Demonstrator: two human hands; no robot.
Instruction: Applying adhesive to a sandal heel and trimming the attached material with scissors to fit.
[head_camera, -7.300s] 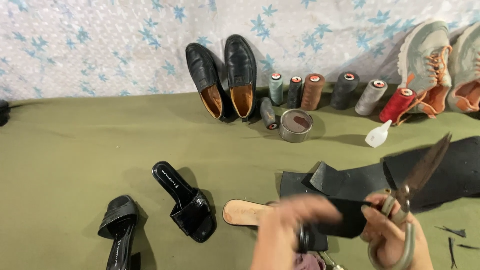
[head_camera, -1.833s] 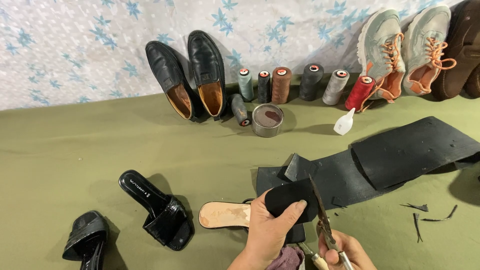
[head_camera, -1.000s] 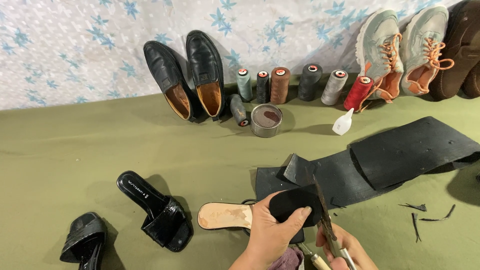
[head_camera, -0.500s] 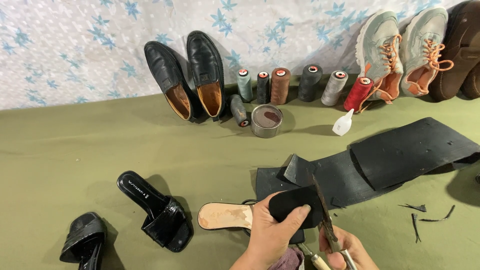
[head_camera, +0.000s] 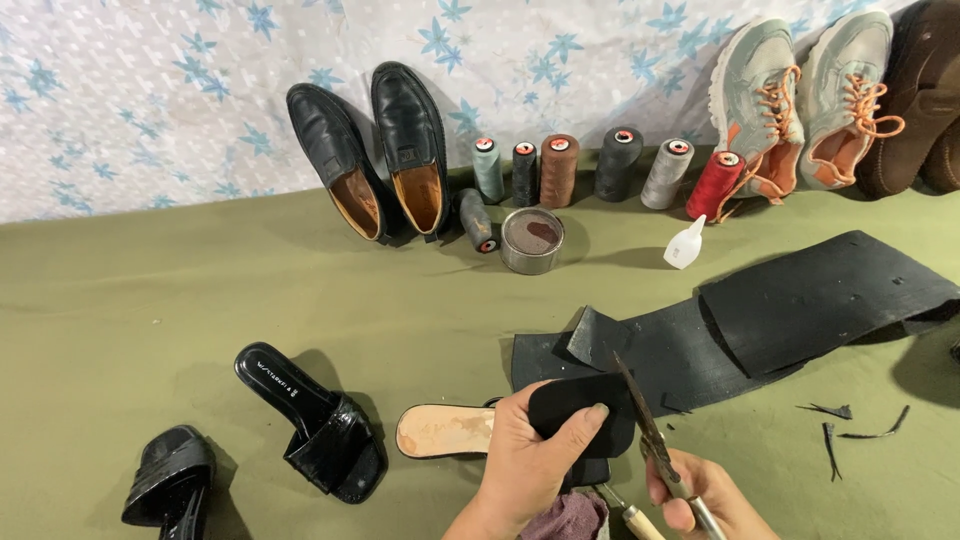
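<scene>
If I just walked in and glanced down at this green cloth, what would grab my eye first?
Most likely the two hands at the bottom middle: the left hand holds a small black rubber piece while the right hand works scissors along its edge. Right behind lies a long black rubber sheet, with thin offcuts beside it. Along the patterned back wall stand black loafers, thread spools and grey sneakers.

Single head-worn camera, angled steeply down and forward over the olive floor covering (head_camera: 150, 300), close above the hands, facing the patterned backdrop (head_camera: 150, 90).
</scene>
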